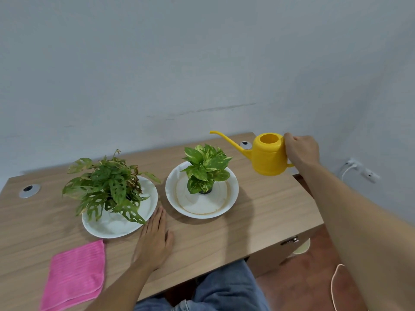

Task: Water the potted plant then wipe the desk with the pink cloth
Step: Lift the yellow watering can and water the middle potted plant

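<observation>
My right hand [302,151] grips the handle of a yellow watering can [267,154], held above the desk's far right with its long spout pointing left, past the top of a small pothos plant [206,168]. That plant stands in a white dish [231,194]. A larger plant with holed leaves [107,187] stands on a white plate [116,227] to the left. My left hand [155,239] lies flat on the desk [258,221], fingers together, between the two dishes. A folded pink cloth [75,274] lies at the near left.
Two round cable grommets sit in the desk, one at the far left [29,190] and one behind the can's spout [246,144]. A wall runs behind the desk. Wall sockets with a white cable [352,166] are at the right. My legs in jeans [224,290] are under the near edge.
</observation>
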Demonstrator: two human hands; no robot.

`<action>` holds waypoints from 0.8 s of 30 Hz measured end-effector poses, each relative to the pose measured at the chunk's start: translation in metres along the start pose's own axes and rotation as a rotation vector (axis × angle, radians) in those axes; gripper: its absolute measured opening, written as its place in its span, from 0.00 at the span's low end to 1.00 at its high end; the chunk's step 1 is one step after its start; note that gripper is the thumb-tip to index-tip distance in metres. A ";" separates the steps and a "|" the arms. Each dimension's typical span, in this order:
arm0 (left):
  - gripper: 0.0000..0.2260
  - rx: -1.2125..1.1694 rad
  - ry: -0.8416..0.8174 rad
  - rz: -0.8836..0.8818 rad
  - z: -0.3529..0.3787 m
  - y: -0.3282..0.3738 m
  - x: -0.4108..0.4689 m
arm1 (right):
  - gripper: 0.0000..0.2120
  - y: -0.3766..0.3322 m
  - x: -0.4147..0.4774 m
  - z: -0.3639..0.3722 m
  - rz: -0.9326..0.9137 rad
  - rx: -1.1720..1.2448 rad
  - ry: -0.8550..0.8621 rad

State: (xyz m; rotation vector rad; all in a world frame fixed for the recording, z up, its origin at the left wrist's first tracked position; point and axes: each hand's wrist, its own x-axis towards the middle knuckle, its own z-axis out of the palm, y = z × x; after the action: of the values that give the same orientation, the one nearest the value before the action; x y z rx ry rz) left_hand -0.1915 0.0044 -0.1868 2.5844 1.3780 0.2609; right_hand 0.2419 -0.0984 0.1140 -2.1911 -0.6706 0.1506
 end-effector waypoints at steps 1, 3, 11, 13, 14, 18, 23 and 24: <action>0.35 0.004 -0.001 -0.001 0.000 0.001 0.000 | 0.25 -0.003 0.001 0.000 -0.007 -0.009 -0.006; 0.35 0.009 -0.003 -0.003 0.000 0.001 0.000 | 0.25 -0.008 0.004 -0.002 -0.019 -0.002 -0.012; 0.36 -0.011 -0.022 -0.005 -0.002 0.001 0.001 | 0.23 -0.020 0.010 -0.008 -0.070 0.015 -0.050; 0.36 -0.013 -0.028 -0.012 -0.003 0.001 0.001 | 0.23 -0.020 0.009 -0.009 -0.071 0.017 -0.059; 0.36 -0.010 -0.031 -0.014 -0.004 0.002 0.000 | 0.23 -0.020 0.008 -0.009 -0.073 0.022 -0.065; 0.36 -0.009 -0.026 -0.010 -0.006 0.003 -0.001 | 0.23 -0.016 0.004 -0.008 -0.092 0.034 -0.091; 0.36 -0.007 -0.027 -0.006 -0.007 0.002 -0.001 | 0.22 -0.008 -0.002 -0.011 -0.116 0.057 -0.125; 0.36 -0.009 -0.027 -0.006 -0.007 0.003 0.000 | 0.22 -0.006 -0.003 -0.012 -0.119 0.058 -0.131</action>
State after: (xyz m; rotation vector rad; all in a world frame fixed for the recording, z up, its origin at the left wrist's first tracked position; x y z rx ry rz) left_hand -0.1914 0.0034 -0.1790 2.5665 1.3726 0.2295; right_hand 0.2408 -0.1050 0.1259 -2.0931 -0.8578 0.2500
